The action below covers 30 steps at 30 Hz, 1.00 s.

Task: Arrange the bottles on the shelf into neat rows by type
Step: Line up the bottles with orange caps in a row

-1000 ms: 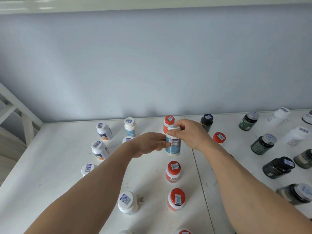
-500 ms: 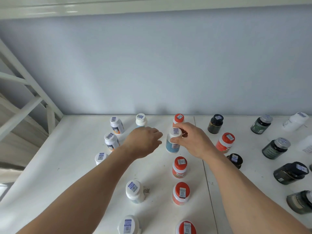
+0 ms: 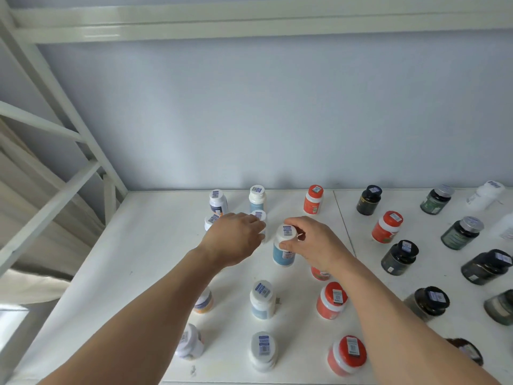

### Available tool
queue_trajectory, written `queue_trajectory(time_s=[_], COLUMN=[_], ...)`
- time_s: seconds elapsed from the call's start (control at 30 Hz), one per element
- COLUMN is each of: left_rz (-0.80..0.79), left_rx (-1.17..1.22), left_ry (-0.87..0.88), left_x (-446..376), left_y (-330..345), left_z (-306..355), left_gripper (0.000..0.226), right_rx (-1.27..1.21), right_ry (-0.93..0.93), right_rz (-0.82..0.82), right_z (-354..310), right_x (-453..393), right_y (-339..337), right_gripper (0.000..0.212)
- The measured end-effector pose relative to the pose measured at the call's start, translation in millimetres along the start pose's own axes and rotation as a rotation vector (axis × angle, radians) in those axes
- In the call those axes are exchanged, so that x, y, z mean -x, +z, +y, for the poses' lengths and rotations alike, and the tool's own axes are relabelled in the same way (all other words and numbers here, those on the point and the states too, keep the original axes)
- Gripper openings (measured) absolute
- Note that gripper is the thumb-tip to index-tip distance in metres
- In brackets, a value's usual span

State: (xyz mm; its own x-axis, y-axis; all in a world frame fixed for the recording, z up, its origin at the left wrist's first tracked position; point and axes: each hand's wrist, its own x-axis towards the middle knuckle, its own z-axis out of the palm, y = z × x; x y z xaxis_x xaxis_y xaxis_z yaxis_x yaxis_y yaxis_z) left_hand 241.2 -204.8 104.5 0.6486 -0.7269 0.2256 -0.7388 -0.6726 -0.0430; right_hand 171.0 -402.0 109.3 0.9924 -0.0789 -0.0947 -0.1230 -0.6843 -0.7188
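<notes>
Left of frame centre, the left hand (image 3: 234,238) hovers with relaxed fingers over a white-capped bottle (image 3: 259,218) on the white shelf (image 3: 133,262), while the right hand (image 3: 312,243) beside it pinches the cap of an upright blue-labelled bottle (image 3: 283,252) at centre

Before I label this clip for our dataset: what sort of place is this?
Probably a storeroom or stockroom shelf. A white metal shelf with a diagonal frame brace holds many supplement-style bottles, each cap barcode-stickered, like the blue-labelled bottle that the right hand holds.
</notes>
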Motion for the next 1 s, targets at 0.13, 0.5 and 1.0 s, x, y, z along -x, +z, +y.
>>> queue_trajectory(time_s=[0.13,0.5,1.0], left_rz=[-0.042,-0.099,-0.192], left_rx=[0.014,0.069,0.108], left_ry=[0.046,0.021,-0.044], left_x=[19,33,-68], left_y=[2,5,-6], left_z=[-12,-26,-4], left_gripper=[0.031,0.032,0.038], right_rx=[0.022,-0.01,0.11], right_ry=[0.029,0.119,0.101], right_rz=[0.008,-0.032,0.153], right_z=[-12,-18,17], right_x=[2,-5,-59], right_y=[29,68,-56], right_gripper=[0.049,0.055,0.047])
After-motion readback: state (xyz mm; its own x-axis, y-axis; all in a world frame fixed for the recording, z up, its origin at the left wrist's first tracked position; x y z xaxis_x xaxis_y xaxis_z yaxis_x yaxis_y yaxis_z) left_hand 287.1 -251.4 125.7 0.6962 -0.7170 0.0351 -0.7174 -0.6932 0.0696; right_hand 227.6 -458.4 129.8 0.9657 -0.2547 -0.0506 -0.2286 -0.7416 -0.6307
